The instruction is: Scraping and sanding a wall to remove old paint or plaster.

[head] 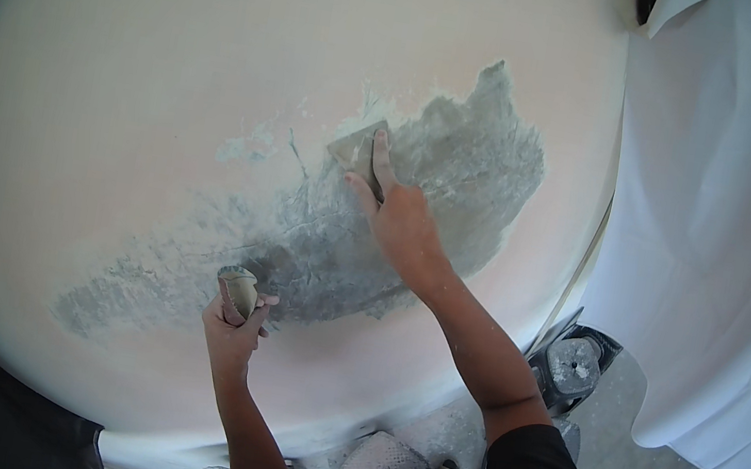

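Observation:
A large pale, curved panel [151, 66] fills most of the view, with a rough grey filler-like patch [462, 152] spread across its middle. My right hand [402, 217] holds a flat, grey-beige spreader [358, 146] against the upper edge of the patch, index finger stretched along it. Lower left, my left hand [237, 323] grips a small curved, cup-like piece [241, 293] with an uneven rim and a pale inside. It is held in front of the patch's lower part; whether it touches the panel I cannot tell.
White sheeting [710, 214] hangs along the right side. Below it stands a dark plastic stool [573, 365] with white residue on top. Dusty grey floor [614, 449] shows at the lower right. Black material [24, 407] lies along the lower left.

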Action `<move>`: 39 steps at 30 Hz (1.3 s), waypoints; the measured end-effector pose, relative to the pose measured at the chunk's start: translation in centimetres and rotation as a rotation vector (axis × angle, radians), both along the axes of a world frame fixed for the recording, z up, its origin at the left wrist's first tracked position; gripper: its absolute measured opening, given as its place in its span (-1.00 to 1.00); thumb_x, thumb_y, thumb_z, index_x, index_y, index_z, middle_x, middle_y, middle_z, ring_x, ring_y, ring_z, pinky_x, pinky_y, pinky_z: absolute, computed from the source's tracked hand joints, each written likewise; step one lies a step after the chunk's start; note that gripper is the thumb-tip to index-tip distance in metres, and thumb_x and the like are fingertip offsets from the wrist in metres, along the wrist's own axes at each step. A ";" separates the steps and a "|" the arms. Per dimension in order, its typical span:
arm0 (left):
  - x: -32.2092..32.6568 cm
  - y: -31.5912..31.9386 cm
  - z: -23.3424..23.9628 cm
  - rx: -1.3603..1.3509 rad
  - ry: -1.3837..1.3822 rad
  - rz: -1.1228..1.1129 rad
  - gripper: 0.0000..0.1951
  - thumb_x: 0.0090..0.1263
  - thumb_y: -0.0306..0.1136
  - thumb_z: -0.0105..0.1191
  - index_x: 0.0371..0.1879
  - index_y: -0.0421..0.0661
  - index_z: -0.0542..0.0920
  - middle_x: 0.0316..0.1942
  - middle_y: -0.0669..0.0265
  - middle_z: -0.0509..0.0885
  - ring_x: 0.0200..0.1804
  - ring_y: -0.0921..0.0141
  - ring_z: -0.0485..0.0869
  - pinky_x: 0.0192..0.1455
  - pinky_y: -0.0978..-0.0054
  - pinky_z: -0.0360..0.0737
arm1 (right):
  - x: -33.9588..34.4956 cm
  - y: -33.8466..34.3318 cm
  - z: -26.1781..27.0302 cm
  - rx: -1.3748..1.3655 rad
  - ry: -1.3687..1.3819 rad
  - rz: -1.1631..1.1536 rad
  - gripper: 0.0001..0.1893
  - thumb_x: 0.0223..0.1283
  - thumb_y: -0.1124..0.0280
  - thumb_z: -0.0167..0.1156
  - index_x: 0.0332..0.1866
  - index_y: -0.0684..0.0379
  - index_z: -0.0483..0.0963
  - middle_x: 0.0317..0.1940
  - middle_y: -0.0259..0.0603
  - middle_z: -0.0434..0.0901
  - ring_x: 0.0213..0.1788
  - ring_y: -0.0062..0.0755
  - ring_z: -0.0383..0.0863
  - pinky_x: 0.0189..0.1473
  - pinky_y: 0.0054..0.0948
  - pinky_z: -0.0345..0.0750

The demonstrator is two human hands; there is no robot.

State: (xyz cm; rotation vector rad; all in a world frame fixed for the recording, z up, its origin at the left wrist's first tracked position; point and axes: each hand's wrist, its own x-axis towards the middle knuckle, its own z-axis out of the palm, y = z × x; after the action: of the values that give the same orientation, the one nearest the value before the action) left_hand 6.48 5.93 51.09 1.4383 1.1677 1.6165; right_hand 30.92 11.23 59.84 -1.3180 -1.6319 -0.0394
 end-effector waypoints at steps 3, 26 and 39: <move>-0.5 -0.1 0.0 0.025 -0.023 -0.001 -0.84 0.25 -0.67 0.16 -0.23 -0.21 0.58 -0.29 0.17 0.80 -0.60 0.60 0.53 -0.58 0.62 0.51 | -0.4 0.0 0.5 -0.032 0.076 0.030 -0.26 0.45 0.01 0.11 0.58 0.09 0.05 -0.53 0.34 0.54 -0.35 0.38 0.62 -0.29 -0.01 0.57; -4.4 -2.5 -1.1 -0.036 -0.026 0.103 -0.84 0.27 -0.64 0.16 -0.21 -0.19 0.56 -0.32 0.20 0.77 -0.51 0.55 0.63 -0.58 0.62 0.53 | -0.5 -1.0 2.4 -0.075 0.095 0.031 -0.27 0.46 0.05 0.13 0.57 0.13 0.06 -0.51 0.29 0.56 -0.35 0.23 0.69 -0.27 -0.16 0.56; -3.6 -3.6 -3.8 -0.050 -0.128 -0.202 -0.82 0.22 -0.64 0.22 -0.23 -0.19 0.58 -0.09 0.08 0.75 -0.53 0.48 0.65 -0.56 0.58 0.58 | -0.7 -4.1 -5.7 0.072 0.200 0.202 -0.29 0.40 0.15 0.21 0.57 0.06 0.13 -0.31 0.25 0.68 -0.32 -0.14 0.78 -0.21 -0.30 0.62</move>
State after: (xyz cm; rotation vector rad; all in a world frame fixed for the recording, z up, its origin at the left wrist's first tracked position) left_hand 2.86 2.32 47.26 1.3533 0.9524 1.5050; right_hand 30.18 7.10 54.14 -1.0615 -1.5692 0.1497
